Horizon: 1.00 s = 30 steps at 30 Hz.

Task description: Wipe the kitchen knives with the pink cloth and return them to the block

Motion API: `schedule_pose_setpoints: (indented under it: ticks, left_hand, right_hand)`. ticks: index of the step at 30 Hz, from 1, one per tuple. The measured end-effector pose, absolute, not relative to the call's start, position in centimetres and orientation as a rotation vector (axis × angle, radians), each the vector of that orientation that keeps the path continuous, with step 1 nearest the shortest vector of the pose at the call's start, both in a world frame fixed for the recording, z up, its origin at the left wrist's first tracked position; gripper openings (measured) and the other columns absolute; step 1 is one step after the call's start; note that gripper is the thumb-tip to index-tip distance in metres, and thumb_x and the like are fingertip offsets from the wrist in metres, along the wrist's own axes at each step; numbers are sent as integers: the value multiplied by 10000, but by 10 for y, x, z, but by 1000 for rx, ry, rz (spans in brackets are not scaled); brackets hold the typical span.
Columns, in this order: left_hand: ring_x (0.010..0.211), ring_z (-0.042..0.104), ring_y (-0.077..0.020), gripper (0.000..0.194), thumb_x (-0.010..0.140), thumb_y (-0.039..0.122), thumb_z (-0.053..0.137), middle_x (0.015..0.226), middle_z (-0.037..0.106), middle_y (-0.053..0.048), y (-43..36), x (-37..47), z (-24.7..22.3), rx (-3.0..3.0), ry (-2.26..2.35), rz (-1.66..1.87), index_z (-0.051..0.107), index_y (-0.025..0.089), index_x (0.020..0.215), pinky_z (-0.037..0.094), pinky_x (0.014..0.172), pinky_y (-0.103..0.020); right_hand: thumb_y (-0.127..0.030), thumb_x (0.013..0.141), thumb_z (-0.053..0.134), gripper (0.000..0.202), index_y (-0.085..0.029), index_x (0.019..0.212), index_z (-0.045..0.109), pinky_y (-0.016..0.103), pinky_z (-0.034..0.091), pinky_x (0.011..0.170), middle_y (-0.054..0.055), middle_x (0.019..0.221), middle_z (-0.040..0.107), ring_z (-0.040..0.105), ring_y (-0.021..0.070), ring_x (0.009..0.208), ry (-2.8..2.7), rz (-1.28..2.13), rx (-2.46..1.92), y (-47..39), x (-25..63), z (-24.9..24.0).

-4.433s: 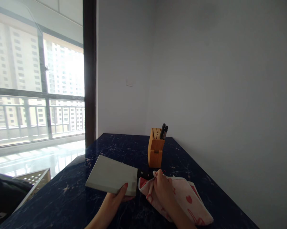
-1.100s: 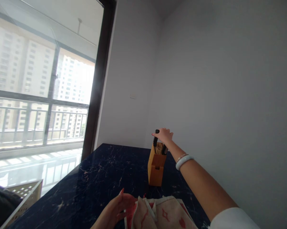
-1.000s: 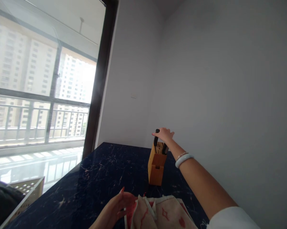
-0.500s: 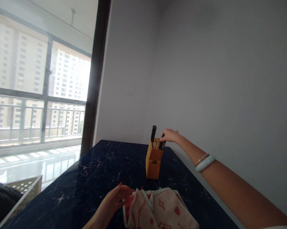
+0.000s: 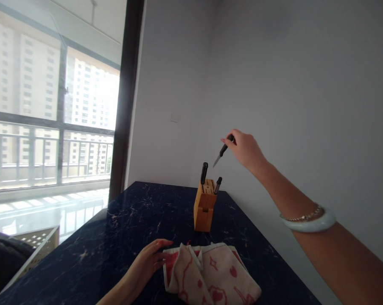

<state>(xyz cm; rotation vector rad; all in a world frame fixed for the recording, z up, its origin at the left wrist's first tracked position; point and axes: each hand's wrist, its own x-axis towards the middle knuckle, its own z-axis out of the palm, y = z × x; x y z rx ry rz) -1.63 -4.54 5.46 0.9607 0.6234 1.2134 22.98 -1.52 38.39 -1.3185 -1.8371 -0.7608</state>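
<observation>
Head view: held knife [image 5: 222,151], long axis slanted, tip down-left.

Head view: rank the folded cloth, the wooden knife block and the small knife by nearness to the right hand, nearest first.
1. Small knife: held by its handle in the right hand, blade pointing down.
2. Wooden knife block: below the hand and to its left, standing on the table.
3. Folded cloth: at the table's near side.
</observation>
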Motion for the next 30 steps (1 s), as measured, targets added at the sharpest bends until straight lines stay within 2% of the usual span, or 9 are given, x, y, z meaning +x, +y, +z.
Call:
schedule_pose_setpoints:
  ticks: [2, 4, 6, 11, 15, 20, 25, 27, 30]
  left_hand:
    - [798, 615, -182, 203, 799, 290, 535, 931, 675, -50, -47, -15, 56, 941, 558, 1190, 663, 175, 906, 429, 773, -298]
    - [764, 607, -157, 185, 808, 241, 530, 865, 676, -51, -50, -14, 60, 929, 494, 1152, 661, 157, 908, 426, 754, -270]
    - [747, 598, -144, 182, 813, 218, 531, 822, 670, -57, -54, -11, 64, 939, 452, 1113, 662, 136, 909, 422, 727, -245]
    - [746, 592, -155, 173, 797, 217, 572, 804, 664, -69, -62, -8, 77, 1023, 467, 1078, 674, 116, 893, 415, 725, -252]
    - [768, 596, -173, 244, 804, 268, 571, 887, 675, -101, -60, -11, 76, 1077, 555, 1091, 663, 111, 967, 417, 758, -286]
    - [892, 593, -202, 320, 826, 303, 543, 1073, 642, -124, -54, -12, 67, 1099, 607, 1064, 606, 144, 1096, 409, 809, -312]
    - [1065, 533, -241, 339, 798, 329, 585, 1117, 630, -115, -60, -1, 66, 1088, 613, 1024, 613, 157, 1088, 378, 877, -313]
    - [1050, 548, -233, 338, 782, 346, 603, 1079, 650, -111, -64, 6, 66, 1050, 590, 1032, 626, 155, 1060, 386, 870, -301]
    - [902, 619, -199, 325, 759, 369, 625, 943, 696, -105, -67, 13, 66, 968, 620, 1065, 653, 129, 976, 429, 781, -263]
  right_hand:
    - [-340, 840, 468, 187, -187, 879, 569, 234, 320, 531, -5, 600, 531, 474, 125, 537, -1701, -739, -1075, -42, 226, 382]
    - [-327, 825, 484, 153, -205, 872, 563, 226, 336, 534, -5, 627, 553, 485, 120, 538, -1658, -637, -929, -66, 220, 361]
    - [-349, 817, 486, 152, -227, 869, 559, 226, 359, 532, -1, 688, 588, 510, 128, 560, -1694, -412, -898, -81, 213, 319]
    - [-396, 796, 503, 163, -244, 838, 546, 266, 422, 566, 2, 728, 613, 570, 162, 607, -1616, 369, -978, -75, 192, 178]
    - [-446, 746, 560, 222, -229, 789, 557, 299, 436, 584, -11, 638, 593, 582, 190, 600, -1451, 785, -932, -54, 180, 107]
    - [-432, 749, 564, 210, -227, 798, 564, 327, 445, 636, 0, 662, 619, 600, 211, 649, -1372, 873, -952, -50, 184, 85]
    - [-409, 779, 542, 199, -222, 844, 553, 323, 464, 674, 11, 722, 637, 610, 199, 691, -1385, 858, -958, -58, 179, 74]
    - [-390, 791, 533, 189, -209, 843, 552, 310, 470, 704, 27, 777, 643, 614, 195, 756, -1441, 829, -940, -61, 173, 69]
    - [-326, 802, 527, 133, -208, 856, 557, 297, 455, 784, 41, 885, 639, 596, 188, 871, -1574, 675, -918, -66, 165, 62]
